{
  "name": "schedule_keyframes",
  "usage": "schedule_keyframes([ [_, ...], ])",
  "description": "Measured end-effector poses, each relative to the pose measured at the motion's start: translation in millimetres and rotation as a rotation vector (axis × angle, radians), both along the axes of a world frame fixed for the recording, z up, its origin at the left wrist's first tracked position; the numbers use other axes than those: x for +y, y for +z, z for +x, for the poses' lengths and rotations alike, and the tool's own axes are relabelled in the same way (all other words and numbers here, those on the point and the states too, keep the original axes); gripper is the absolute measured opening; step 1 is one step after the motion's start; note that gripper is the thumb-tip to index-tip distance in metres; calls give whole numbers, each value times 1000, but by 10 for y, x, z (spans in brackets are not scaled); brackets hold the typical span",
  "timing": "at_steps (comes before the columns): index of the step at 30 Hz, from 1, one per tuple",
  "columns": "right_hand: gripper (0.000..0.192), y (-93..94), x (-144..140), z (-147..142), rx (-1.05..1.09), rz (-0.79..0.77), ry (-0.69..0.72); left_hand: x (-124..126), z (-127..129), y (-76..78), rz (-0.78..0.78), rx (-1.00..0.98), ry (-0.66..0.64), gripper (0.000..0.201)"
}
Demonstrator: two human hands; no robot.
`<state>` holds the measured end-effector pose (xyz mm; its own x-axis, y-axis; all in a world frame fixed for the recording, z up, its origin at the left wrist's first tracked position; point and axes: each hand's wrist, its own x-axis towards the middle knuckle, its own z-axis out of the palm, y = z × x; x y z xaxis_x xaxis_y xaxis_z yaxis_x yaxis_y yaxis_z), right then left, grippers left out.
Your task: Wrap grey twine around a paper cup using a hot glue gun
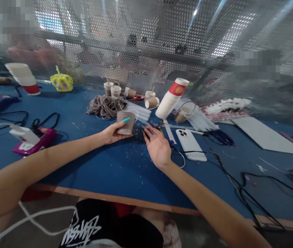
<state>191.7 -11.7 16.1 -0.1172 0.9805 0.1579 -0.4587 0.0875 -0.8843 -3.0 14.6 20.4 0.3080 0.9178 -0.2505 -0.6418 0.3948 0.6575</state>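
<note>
My left hand (114, 133) is closed around a small cup wrapped in grey-brown cord (126, 121), held just above the blue table. A thin white loop stands out at the cup's right side. To the right, my right hand (158, 146) is low over the table with its fingers apart, apparently holding nothing. Dark, tangled small items lie by its fingertips, too blurred to name. Behind the cup is a heap of grey-brown cord (105, 106). A white phone (191, 144) lies to the right of my right hand.
A leaning stack of paper cups (171, 100) stands behind my right hand, beside a small basket with a handle (185, 112). More little baskets (115, 91) line the back. A purple power strip (34, 141) sits left; black cables (229, 175) cross the right. A perforated metal screen (146, 44) closes the far side.
</note>
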Motion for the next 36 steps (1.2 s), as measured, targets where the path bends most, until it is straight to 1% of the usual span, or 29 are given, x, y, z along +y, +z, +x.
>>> schedule_keyframes([
  [3, 28, 4, 15, 24, -28, 9, 22, -1, -3, 10, -19, -23, -15, 63],
  [6, 30, 13, 16, 26, -67, 0, 39, 6, -19, 25, -35, -66, -25, 62],
  [10, 35, 18, 2, 11, -24, -79, 101, 5, -42, 50, -69, -77, -31, 62],
  [14, 35, -5, -27, -5, 19, -118, 180, -2, -54, 70, -101, -116, -41, 60],
  [17, 38, -17, -62, -13, -5, -105, 215, -1, -67, 76, -110, -150, -79, 66],
  [19, 42, -14, -85, -16, -28, -101, 248, 4, -81, 73, -110, -189, -133, 69],
  [22, 46, 0, -109, -13, -25, -136, 295, 21, -109, 61, -133, -244, -201, 70],
  [27, 46, 19, -113, 1, -3, -151, 330, 45, -152, 42, -190, -305, -213, 71],
  [29, 47, 21, -111, 0, -21, -130, 330, 47, -166, 43, -206, -326, -215, 74],
  [32, 49, 8, -108, -10, -89, -45, 286, 47, -177, 56, -253, -359, -232, 73],
  [34, 48, -11, -110, -13, -169, 27, 214, 46, -172, 66, -291, -363, -235, 70],
  [36, 45, -25, -119, -3, -289, 134, 129, 42, -156, 68, -286, -345, -212, 65],
])
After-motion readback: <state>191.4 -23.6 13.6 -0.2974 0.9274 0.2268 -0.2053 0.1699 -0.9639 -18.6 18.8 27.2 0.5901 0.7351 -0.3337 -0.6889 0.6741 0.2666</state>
